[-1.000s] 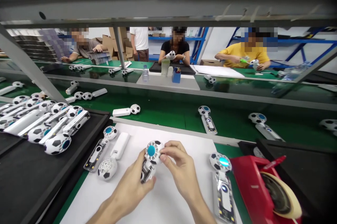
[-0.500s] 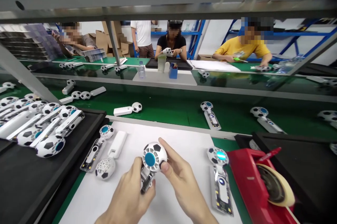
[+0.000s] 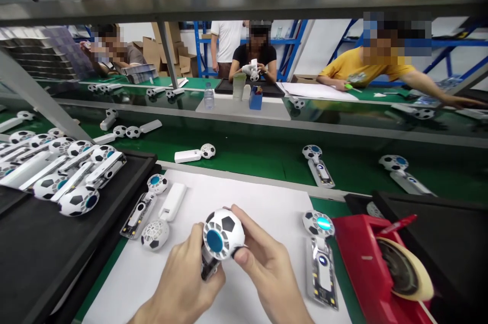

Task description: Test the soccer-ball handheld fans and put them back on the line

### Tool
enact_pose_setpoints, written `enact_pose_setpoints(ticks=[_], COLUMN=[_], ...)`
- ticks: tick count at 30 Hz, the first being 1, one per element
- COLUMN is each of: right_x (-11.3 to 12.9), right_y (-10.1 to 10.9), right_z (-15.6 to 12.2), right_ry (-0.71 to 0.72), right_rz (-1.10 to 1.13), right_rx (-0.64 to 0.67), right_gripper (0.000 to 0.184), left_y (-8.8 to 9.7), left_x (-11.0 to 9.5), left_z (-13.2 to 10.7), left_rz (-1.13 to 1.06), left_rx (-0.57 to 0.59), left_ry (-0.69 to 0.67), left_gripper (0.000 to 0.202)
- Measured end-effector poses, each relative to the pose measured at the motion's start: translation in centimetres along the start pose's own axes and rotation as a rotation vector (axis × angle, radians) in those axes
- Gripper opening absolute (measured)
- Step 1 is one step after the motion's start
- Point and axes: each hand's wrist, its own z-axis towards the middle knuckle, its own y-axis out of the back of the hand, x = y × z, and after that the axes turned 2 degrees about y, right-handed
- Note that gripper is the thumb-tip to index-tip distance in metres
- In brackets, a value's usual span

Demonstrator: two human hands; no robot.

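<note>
Both my hands hold one football-patterned hand fan (image 3: pixel 223 235) with a blue centre, over a white sheet (image 3: pixel 267 202). My left hand (image 3: pixel 186 278) is wrapped round its open handle below the head. My right hand (image 3: pixel 263 263) grips the round head from the right, thumb under it and fingers behind. On the sheet to the left lie an open fan (image 3: pixel 143 204) with its circuit board showing and a separate white cover with a grille head (image 3: pixel 163 220). To the right lies another open fan (image 3: pixel 320 258).
A black tray (image 3: pixel 57 243) at left carries several finished fans. A red tape dispenser (image 3: pixel 381 268) stands at right. Beyond is a green conveyor belt (image 3: pixel 259 161) with scattered fans. Several people work at the far side. A metal shelf beam crosses overhead.
The fan head has turned and risen a little in my hands; my right fingers have shifted from its top to behind it. A person across in yellow has stretched an arm rightward.
</note>
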Motion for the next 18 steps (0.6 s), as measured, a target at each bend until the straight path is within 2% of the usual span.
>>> enact_pose_setpoints(ticks=[3, 6, 13, 18], right_x=[-0.3, -0.6, -0.1, -0.9], right_y=[0.1, 0.2, 0.1, 0.5], right_z=[0.1, 0.2, 0.4, 0.1], right_ry=[-0.015, -0.002, 0.023, 0.067], right_rz=[0.004, -0.034, -0.060, -0.094], right_rx=[0.008, 0.010, -0.070, -0.028], right_gripper=[0.049, 0.046, 0.045, 0.042], left_y=[-0.1, -0.1, -0.3, -0.6], left_x=[-0.2, -0.4, -1.3, -0.8], left_z=[0.2, 0.7, 1.7, 1.6], left_rz=[0.043, 0.079, -0.003, -0.035], left_rx=[0.027, 0.003, 0.018, -0.003], left_ry=[0.030, 0.021, 0.024, -0.066], left_gripper=[0.023, 0.029, 0.039, 0.067])
